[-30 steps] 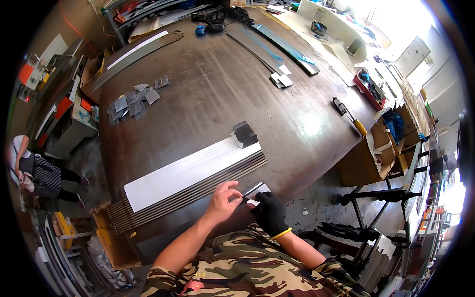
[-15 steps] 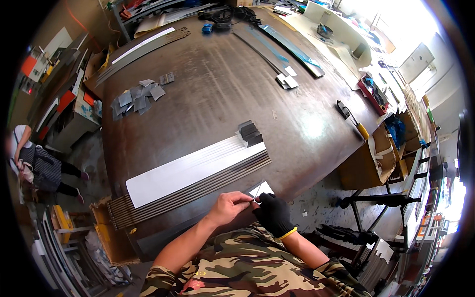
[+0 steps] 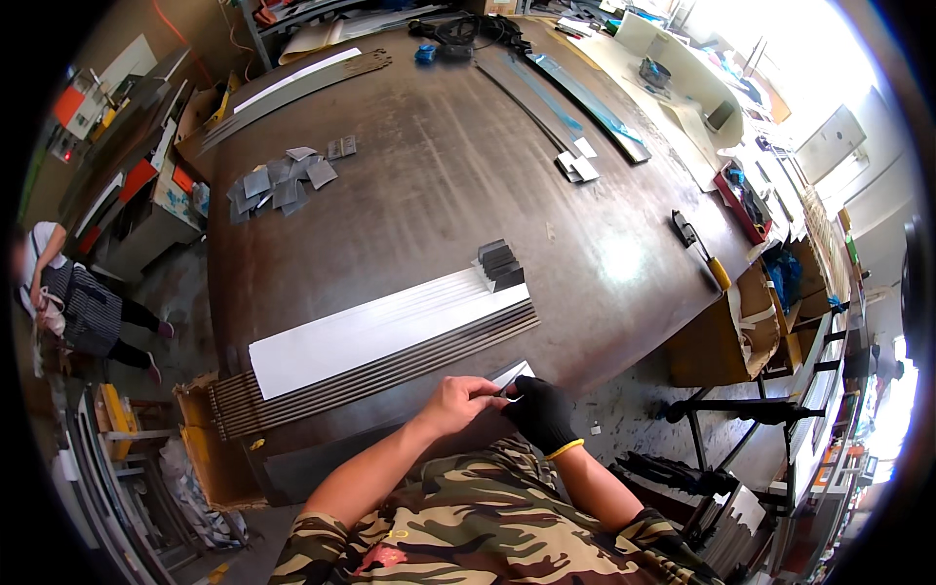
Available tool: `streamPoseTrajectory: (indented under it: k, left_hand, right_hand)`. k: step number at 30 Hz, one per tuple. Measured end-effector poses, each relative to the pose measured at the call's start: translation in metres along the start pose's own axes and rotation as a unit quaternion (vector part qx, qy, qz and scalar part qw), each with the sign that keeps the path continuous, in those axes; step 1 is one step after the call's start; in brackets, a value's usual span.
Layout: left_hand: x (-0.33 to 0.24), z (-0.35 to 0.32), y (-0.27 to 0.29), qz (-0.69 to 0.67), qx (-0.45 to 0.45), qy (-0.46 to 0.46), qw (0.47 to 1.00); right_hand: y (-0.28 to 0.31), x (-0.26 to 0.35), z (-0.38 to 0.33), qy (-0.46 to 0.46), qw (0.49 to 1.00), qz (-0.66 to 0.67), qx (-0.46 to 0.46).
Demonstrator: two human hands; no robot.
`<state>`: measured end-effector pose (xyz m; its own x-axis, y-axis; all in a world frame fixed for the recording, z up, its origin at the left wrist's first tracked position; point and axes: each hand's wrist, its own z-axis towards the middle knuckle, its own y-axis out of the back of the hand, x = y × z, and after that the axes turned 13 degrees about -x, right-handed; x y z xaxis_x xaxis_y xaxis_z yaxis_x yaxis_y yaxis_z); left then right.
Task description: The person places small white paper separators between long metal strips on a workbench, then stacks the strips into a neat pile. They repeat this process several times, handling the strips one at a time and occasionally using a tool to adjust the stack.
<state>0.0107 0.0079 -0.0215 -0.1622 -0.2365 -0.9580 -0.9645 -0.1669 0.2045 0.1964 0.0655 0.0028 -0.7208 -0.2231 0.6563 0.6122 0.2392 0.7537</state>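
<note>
Several dark rods [image 3: 380, 369] lie on the surface [image 3: 419, 205] at 9 o'clock from my work. My bare left hand [image 3: 453, 405], forearm trailing toward 8 o'clock, has its fingers pinched together on the near end of a small white-faced piece [image 3: 521, 370]. It looks thin, light, stiffish, perhaps slippery, best taken by its edges; its white part points toward 1 o'clock. My gloved right hand [image 3: 542, 409], wrist toward 5 o'clock, has its fingers clamped on the right side.
</note>
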Motion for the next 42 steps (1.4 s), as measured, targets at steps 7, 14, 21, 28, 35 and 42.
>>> streamPoseTrajectory:
  k: [7, 14, 21, 28, 35, 42]
  left_hand:
    - [0.006, -0.001, 0.001, -0.020, 0.001, -0.005, 1.000]
    - [0.016, 0.002, -0.003, 0.097, -0.080, -0.075, 0.989]
    - [0.031, -0.007, -0.016, 0.323, -0.083, -0.398, 0.855]
    - [0.045, -0.010, -0.011, 0.344, -0.061, -0.433, 0.831]
    - [0.050, -0.011, -0.011, 0.324, -0.098, -0.439, 0.832]
    - [0.053, -0.011, -0.013, 0.321, -0.112, -0.434, 0.834]
  right_hand:
    - [-0.013, -0.013, 0.000, 0.010, 1.000, -0.008, -0.004]
    - [-0.018, -0.046, 0.009, -0.016, 1.000, 0.011, 0.012]
    - [-0.034, -0.055, 0.016, 0.030, 0.999, -0.019, 0.022]
    - [0.000, -0.024, 0.044, 0.269, 0.962, -0.051, -0.023]
    - [-0.008, -0.033, 0.066, 0.408, 0.912, -0.041, -0.019]
    - [-0.009, -0.039, 0.043, 0.404, 0.915, 0.001, -0.001]
